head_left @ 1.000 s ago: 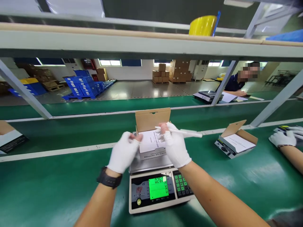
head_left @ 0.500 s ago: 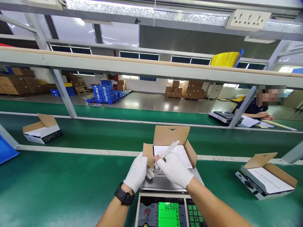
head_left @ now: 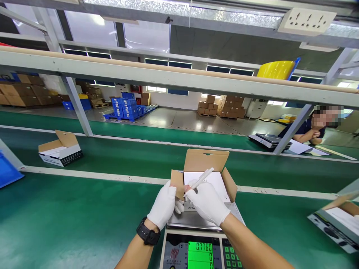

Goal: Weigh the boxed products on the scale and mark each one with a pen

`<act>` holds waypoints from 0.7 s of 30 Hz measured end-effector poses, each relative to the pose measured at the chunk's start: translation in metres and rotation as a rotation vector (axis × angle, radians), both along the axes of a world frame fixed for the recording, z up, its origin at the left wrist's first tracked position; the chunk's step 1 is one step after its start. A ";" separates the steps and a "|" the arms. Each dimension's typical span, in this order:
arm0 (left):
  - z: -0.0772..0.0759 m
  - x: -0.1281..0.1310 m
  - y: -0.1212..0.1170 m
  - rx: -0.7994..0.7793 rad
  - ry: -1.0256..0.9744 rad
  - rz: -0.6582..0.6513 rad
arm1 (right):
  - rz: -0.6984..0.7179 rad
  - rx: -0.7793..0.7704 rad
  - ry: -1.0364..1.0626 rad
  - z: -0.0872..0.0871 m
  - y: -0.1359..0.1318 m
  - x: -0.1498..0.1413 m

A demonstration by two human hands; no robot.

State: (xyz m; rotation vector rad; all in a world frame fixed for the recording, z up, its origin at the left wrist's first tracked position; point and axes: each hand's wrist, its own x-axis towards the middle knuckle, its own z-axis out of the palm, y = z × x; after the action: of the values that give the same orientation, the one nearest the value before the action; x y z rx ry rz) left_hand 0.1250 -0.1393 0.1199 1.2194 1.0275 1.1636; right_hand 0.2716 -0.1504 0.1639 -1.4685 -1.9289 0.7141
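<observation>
An open cardboard box sits on the steel pan of a digital scale, its flaps raised and a white sheet inside. My left hand, in a white glove, pinches the box's left side flap between thumb and fingers. In my gloved right hand is a slim whitish pen, its tip low near that flap and the upper end pointing up and right. The bare fingertips of the right hand show. The scale's green display reads 0.7760.
Another open box lies at the right edge, and one more stands on the belt at far left. A blue bin is at the left edge. Across the belt a person sits beside another scale. A metal shelf beam crosses above.
The display went from 0.2680 to 0.7760. The two outer boxes have shifted right in view. The person opposite has raised a hand toward the head. My hands keep nearly the same pose.
</observation>
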 end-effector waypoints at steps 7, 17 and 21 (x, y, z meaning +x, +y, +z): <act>0.000 0.000 -0.002 0.000 -0.028 0.003 | 0.034 -0.012 -0.003 0.003 -0.001 0.000; -0.006 -0.003 0.000 0.037 0.011 0.000 | -0.016 -0.007 0.014 0.001 0.000 -0.002; -0.007 -0.002 0.001 0.026 0.041 0.008 | 0.024 0.009 0.016 0.002 -0.002 -0.001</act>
State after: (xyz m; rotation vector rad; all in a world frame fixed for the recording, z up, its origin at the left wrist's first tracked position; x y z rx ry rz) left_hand 0.1230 -0.1385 0.1130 1.2656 1.0521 1.1658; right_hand 0.2705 -0.1522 0.1660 -1.4326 -1.9382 0.7252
